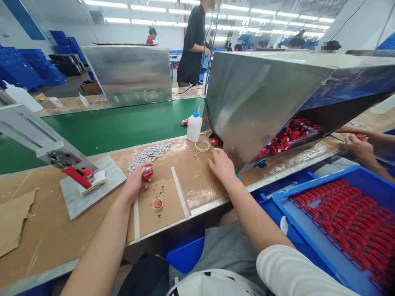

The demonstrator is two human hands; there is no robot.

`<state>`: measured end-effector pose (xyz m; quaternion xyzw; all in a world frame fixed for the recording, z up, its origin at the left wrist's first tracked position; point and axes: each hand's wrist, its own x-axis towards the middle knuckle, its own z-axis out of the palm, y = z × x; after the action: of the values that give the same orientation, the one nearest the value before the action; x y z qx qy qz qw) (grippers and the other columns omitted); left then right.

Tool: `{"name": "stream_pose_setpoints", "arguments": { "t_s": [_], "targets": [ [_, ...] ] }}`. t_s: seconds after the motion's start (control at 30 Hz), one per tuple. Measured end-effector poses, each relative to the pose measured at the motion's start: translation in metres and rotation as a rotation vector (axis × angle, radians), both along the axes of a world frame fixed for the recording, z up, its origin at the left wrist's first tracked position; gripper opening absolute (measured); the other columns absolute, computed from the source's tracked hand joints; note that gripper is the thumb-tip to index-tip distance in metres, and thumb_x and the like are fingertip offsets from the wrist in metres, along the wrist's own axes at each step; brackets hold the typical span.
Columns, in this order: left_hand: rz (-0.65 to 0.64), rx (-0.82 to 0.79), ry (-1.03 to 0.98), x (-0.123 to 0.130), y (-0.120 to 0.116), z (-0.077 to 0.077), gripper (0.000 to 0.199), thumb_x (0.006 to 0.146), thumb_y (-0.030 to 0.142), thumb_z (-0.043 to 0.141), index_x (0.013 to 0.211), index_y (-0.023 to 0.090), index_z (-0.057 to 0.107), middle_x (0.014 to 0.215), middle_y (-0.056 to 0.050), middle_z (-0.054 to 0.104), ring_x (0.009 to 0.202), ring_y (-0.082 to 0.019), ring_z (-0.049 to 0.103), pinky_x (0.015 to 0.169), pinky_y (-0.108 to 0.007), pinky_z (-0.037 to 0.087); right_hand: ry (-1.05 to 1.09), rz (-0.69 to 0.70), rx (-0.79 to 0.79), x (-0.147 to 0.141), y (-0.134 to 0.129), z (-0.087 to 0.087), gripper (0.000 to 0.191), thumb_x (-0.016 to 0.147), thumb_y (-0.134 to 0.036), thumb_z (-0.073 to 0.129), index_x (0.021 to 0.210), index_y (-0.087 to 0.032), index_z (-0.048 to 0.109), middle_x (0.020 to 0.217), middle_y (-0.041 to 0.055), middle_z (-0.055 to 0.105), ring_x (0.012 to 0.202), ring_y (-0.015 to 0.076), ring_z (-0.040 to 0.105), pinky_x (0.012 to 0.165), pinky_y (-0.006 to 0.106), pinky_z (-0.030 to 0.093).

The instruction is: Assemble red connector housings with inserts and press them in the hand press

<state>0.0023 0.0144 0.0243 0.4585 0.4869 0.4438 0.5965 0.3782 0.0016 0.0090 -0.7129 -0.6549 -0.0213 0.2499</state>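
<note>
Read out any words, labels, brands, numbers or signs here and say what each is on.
No text can be read with certainty.
Metal panel across the green surface: faint marks near its lower edge, too blurred to read.
Red piece in the left hand: too small to make out any lettering.

1 small red-and-grey plastic part (148, 173) in left hand (135, 183) | 2 pale tape strips (180, 192), near | 1 round translucent cup (157, 204) between them | 1 blue-capped white plastic bottle (194, 128), far | 1 white coiled loop (202, 150) | 1 blue plastic tray (288, 196), right | flat grey pieces (148, 156): too many to count
</note>
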Motion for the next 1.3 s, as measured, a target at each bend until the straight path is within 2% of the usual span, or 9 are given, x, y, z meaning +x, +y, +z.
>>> {"name": "stream_pose_setpoints", "arguments": {
  "t_s": [0.07, 0.17, 0.33, 0.43, 0.53, 0.7, 0.93, 1.1, 1.3],
  "targets": [
    [0.027, 0.012, -0.02, 0.001, 0.0, -0.001, 0.046, 0.091, 0.044, 0.067, 0.129, 0.019, 0.071, 0.081, 0.0, 0.059, 0.06, -0.01, 0.051, 0.041, -0.015, 0.035, -0.099, -0.033, -0.047, 0.016, 0.002, -0.007, 0.029, 0.094, -0.022, 0.068, 0.122, -0.014, 0.07, 0.125, 0.0226, 0.065, 0.106, 0.0343, 0.067, 0.079, 0.039, 0.052],
    [0.079, 0.025, -0.127, 0.0, 0.003, -0.004, 0.043, 0.092, 0.041, 0.068, 0.128, 0.018, 0.071, 0.081, 0.0, 0.059, 0.058, -0.009, 0.05, 0.041, -0.015, 0.035, -0.128, 0.147, -0.025, 0.002, 0.01, -0.01, 0.027, 0.098, -0.023, 0.063, 0.122, -0.015, 0.072, 0.13, 0.0209, 0.065, 0.109, 0.0323, 0.068, 0.087, 0.04, 0.054],
    [0.178, 0.063, -0.268, -0.007, 0.009, -0.009, 0.042, 0.093, 0.038, 0.075, 0.129, 0.017, 0.068, 0.1, -0.006, 0.072, 0.085, -0.016, 0.074, 0.062, -0.021, 0.06, 0.105, 0.47, -0.136, -0.099, 0.051, -0.002, 0.023, 0.106, -0.031, 0.06, 0.116, -0.022, 0.078, 0.123, 0.0096, 0.071, 0.11, 0.0215, 0.069, 0.097, 0.031, 0.052],
    [0.125, 0.042, -0.261, -0.012, 0.009, -0.014, 0.042, 0.092, 0.035, 0.081, 0.127, 0.018, 0.067, 0.106, -0.007, 0.075, 0.102, -0.019, 0.078, 0.081, -0.026, 0.066, 0.183, 0.446, -0.212, -0.157, 0.088, 0.004, 0.024, 0.106, -0.03, 0.061, 0.121, -0.022, 0.078, 0.126, 0.0084, 0.072, 0.11, 0.0195, 0.069, 0.097, 0.027, 0.05],
    [0.1, 0.043, -0.274, -0.017, 0.01, -0.021, 0.041, 0.092, 0.036, 0.083, 0.125, 0.019, 0.066, 0.112, -0.007, 0.075, 0.112, -0.021, 0.077, 0.091, -0.03, 0.066, 0.201, 0.396, -0.244, -0.182, 0.115, 0.007, 0.021, 0.105, -0.029, 0.062, 0.111, -0.022, 0.081, 0.12, 0.0088, 0.075, 0.105, 0.0217, 0.07, 0.088, 0.028, 0.05],
    [0.093, 0.078, -0.306, -0.019, 0.015, -0.032, 0.047, 0.09, 0.046, 0.086, 0.123, 0.021, 0.064, 0.116, -0.007, 0.074, 0.119, -0.024, 0.075, 0.096, -0.035, 0.064, 0.198, 0.386, -0.274, -0.18, 0.12, 0.001, 0.014, 0.1, -0.027, 0.068, 0.101, -0.019, 0.079, 0.12, 0.0111, 0.074, 0.104, 0.0247, 0.069, 0.083, 0.03, 0.048],
    [0.153, 0.157, -0.206, -0.016, 0.018, -0.033, 0.067, 0.074, 0.056, 0.095, 0.124, 0.021, 0.068, 0.118, -0.007, 0.073, 0.094, -0.015, 0.07, 0.063, -0.019, 0.052, 0.246, 0.482, -0.241, -0.177, 0.099, -0.011, 0.006, 0.097, -0.017, 0.068, 0.094, -0.018, 0.074, 0.106, 0.0101, 0.076, 0.098, 0.0232, 0.066, 0.085, 0.03, 0.047],
    [0.145, 0.167, -0.165, -0.016, 0.017, -0.028, 0.077, 0.063, 0.048, 0.103, 0.126, 0.02, 0.068, 0.117, -0.008, 0.075, 0.099, -0.018, 0.071, 0.08, -0.026, 0.057, 0.397, 0.538, -0.172, -0.172, 0.091, -0.021, 0.013, 0.089, -0.008, 0.07, 0.081, -0.018, 0.071, 0.097, 0.0093, 0.076, 0.095, 0.0224, 0.066, 0.088, 0.032, 0.047],
    [0.165, 0.168, -0.001, -0.019, 0.017, -0.027, 0.074, 0.065, 0.061, 0.097, 0.12, 0.016, 0.076, 0.107, -0.01, 0.079, 0.083, -0.016, 0.068, 0.069, -0.025, 0.052, 0.696, 0.62, -0.124, -0.174, 0.085, -0.029, 0.012, 0.095, -0.029, 0.07, 0.094, -0.018, 0.075, 0.089, 0.0045, 0.076, 0.079, 0.0168, 0.068, 0.075, 0.029, 0.054]
  ]
}}
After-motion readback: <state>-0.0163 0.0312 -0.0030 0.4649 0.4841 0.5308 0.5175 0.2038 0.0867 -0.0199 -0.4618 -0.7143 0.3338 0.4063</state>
